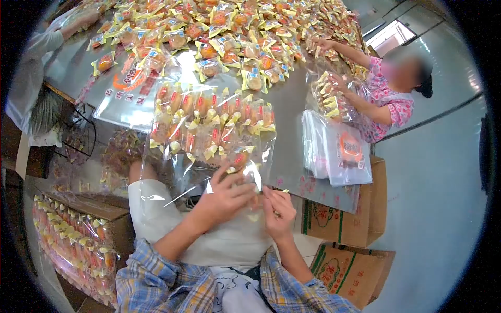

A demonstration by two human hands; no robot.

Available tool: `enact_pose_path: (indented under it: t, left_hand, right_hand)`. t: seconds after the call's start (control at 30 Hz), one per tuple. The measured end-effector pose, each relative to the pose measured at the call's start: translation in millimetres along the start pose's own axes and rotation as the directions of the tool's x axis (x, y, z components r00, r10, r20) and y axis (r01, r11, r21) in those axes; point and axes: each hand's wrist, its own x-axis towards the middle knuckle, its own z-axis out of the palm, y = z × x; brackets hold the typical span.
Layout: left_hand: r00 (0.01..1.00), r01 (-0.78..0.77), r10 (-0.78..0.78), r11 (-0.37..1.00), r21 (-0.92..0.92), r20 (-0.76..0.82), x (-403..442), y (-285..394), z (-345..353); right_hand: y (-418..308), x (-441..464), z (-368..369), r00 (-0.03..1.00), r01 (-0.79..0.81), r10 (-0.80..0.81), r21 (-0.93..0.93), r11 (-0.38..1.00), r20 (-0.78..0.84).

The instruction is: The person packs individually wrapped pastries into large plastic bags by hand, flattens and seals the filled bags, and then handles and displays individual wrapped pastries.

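Note:
A large clear plastic bag lies before me at the table's near edge, its far part filled with rows of small individually wrapped cakes. My left hand is over the bag's near part, slightly blurred, fingers stretched out and apart. Just beyond its fingertips, one wrapped cake sits askew below the rows. To the right, my right hand is closed, thumb and fingers pinching the bag's near right edge.
A big heap of wrapped cakes covers the far table. Flat printed bags are stacked at right, above cardboard boxes. A co-worker handles another bag at right; another person's arm shows upper left. Filled packs stand lower left.

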Motion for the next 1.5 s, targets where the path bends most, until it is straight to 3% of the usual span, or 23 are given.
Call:
enact_pose_path:
  t: [0.1, 0.2, 0.23, 0.33, 0.37, 0.5, 0.6, 0.7, 0.83, 1.03, 1.13, 1.23, 1.33, 1.5]
  left_hand:
    - [0.992, -0.059, 0.067, 0.995, 0.075, -0.103, -12.3, 6.0, 27.5]
    - [0.914, 0.032, 0.051, 0.980, 0.198, -0.402, -43.4, 12.3, 53.0]
    - [0.911, 0.118, -0.062, 0.986, 0.115, -0.407, -55.4, 21.5, 53.3]
    - [0.897, 0.420, -0.437, 0.890, -0.175, -0.070, -65.0, 48.6, 50.4]
    - [0.940, 0.338, -0.340, 0.937, -0.089, -0.006, -67.3, 42.4, 56.3]
    - [0.938, 0.345, -0.346, 0.915, -0.207, 0.035, -78.5, 29.2, 65.6]
    - [0.920, 0.393, -0.377, 0.889, -0.237, 0.108, -84.7, 44.0, 53.8]
    - [0.861, 0.505, -0.484, 0.775, -0.381, 0.156, -86.9, 45.5, 49.6]
    - [0.893, 0.435, -0.436, 0.765, -0.476, 0.115, -73.1, 38.6, 35.2]
    - [0.927, 0.308, -0.364, 0.875, -0.373, -0.087, -38.7, 31.6, 37.6]
    - [0.925, 0.366, -0.380, 0.896, -0.251, -0.007, -25.3, 38.2, 31.7]
    - [0.906, 0.375, -0.418, 0.866, -0.332, -0.067, -22.9, 43.4, 34.7]
    - [0.927, 0.351, -0.375, 0.853, -0.386, 0.014, -17.8, 42.0, 24.6]
    - [0.902, 0.286, -0.395, 0.850, -0.443, -0.176, -7.2, 40.8, 34.6]
  right_hand:
    - [-1.5, -0.2, 1.3, 0.998, 0.057, -0.054, -0.123, 0.991, 0.026]
    - [14.4, -1.9, 16.5, 0.992, 0.111, -0.120, -0.170, 0.979, -0.040]
    - [18.3, -3.6, 18.4, 0.991, 0.102, -0.115, -0.173, 0.980, -0.067]
    - [15.3, -23.7, 15.5, 0.998, 0.027, -0.034, -0.143, 0.989, -0.047]
    - [16.3, -18.9, 18.9, 0.998, 0.026, -0.032, -0.124, 0.992, -0.046]
    - [13.9, -6.4, 20.0, 0.999, 0.038, -0.039, -0.103, 0.994, -0.007]
    - [18.7, -12.4, 24.5, 0.999, 0.028, -0.029, -0.069, 0.997, -0.018]
    - [17.9, -14.7, 23.1, 1.000, 0.004, -0.003, -0.078, 0.997, 0.016]
    - [22.7, -13.3, 21.7, 1.000, 0.004, -0.005, -0.052, 0.999, -0.008]
    - [28.8, -14.6, 16.3, 0.997, -0.076, 0.076, -0.025, 0.997, -0.031]
    - [25.4, -13.2, 16.7, 0.991, -0.128, 0.125, -0.045, 0.991, -0.049]
    - [12.4, -1.2, 16.9, 0.990, -0.141, 0.137, -0.166, 0.976, -0.032]
    - [5.7, 10.6, 21.5, 0.988, -0.157, 0.149, -0.256, 0.954, -0.048]
    - [12.0, 19.2, 18.0, 0.995, -0.088, 0.100, -0.294, 0.952, 0.028]
